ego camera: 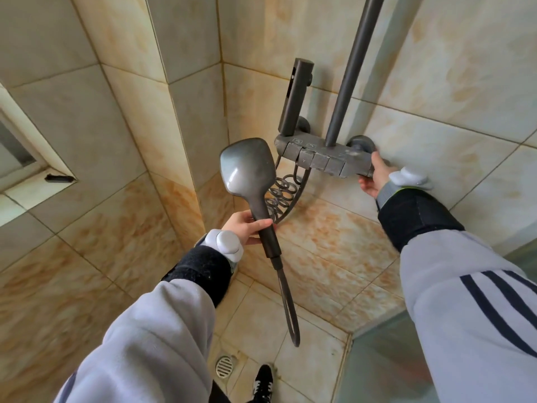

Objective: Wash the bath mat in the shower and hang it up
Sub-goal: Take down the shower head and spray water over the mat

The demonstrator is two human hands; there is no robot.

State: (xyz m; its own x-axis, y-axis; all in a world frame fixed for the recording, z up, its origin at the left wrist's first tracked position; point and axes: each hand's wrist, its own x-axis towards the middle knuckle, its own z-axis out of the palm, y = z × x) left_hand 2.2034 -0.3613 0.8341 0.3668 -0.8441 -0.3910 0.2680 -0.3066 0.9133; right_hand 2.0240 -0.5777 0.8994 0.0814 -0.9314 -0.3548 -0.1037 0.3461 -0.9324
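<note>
Shower floor (313, 359): pale beige square ceramic tiles with darkened, grimy grout lines.
Item 1: round slotted metal drain cover (224, 365), set flush into a tile, with brownish staining on the tiles around it.
Item 2: black shoe with white markings (263, 383), standing on the tiles just right of the drain cover, toe pointing away from the wearer.
Boundaries: frosted glass panel (392, 359) rising from the floor's edge well right of the drain cover; orange-veined beige wall tiles (334, 257) meeting the floor beyond the drain cover.
</note>
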